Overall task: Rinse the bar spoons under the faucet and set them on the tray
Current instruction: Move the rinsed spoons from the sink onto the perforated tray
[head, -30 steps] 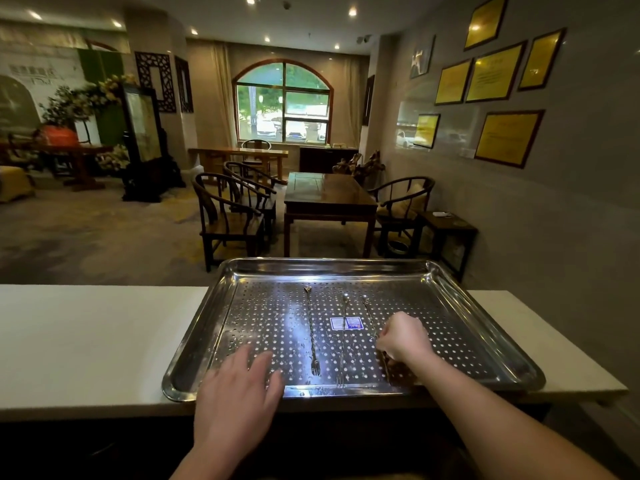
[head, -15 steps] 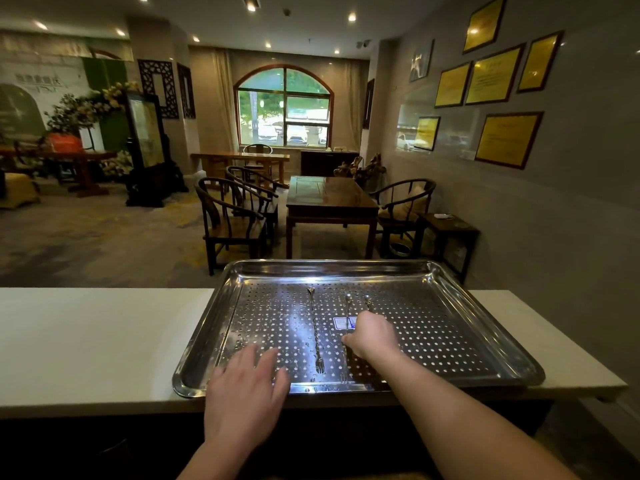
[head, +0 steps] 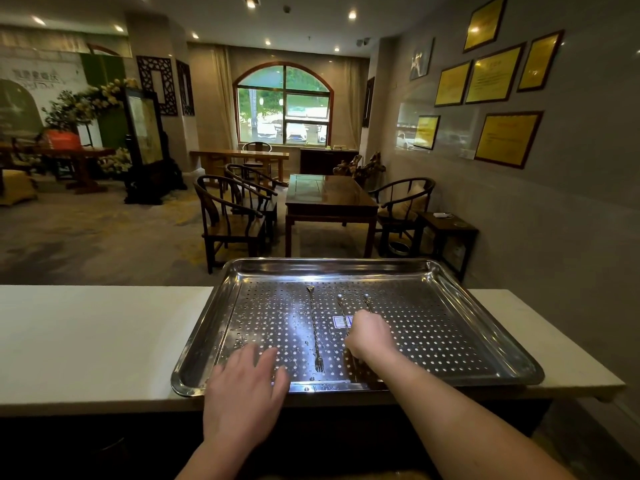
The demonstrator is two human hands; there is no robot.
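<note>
Three bar spoons point(head: 342, 306) lay on the steel tray point(head: 332, 266), side by side, with their small bowls pointing away from the person. The leftmost spoon point(head: 314, 327) lay alone, with no hand on it. The right hand point(head: 370, 332) was curled over the other two. Its fingertips were hidden under the knuckles, so I cannot tell if they pinched the spoons or only pressed on them. The left hand point(head: 244, 389) was flat at the tray's near rim, fingers straight and spread, holding nothing.

What could go wrong? The spoons were thin, and water drops point(head: 242, 341) on the tray floor made it likely they were wet too. A quick tug could make one slip and roll into the next one. The sharp fork end of the leftmost spoon pointed at the person and could poke a finger. The tray's near rim sat close to the front edge of the white counter point(head: 97, 341) — a pull toward the body could tip it off.

For room, the tray had raised walls all around, so a rolling spoon would stop there. Right of the spoons the tray floor held only holes — a good spot to spread them out. The counter ran wide to the left of the tray. No faucet was in view.
</note>
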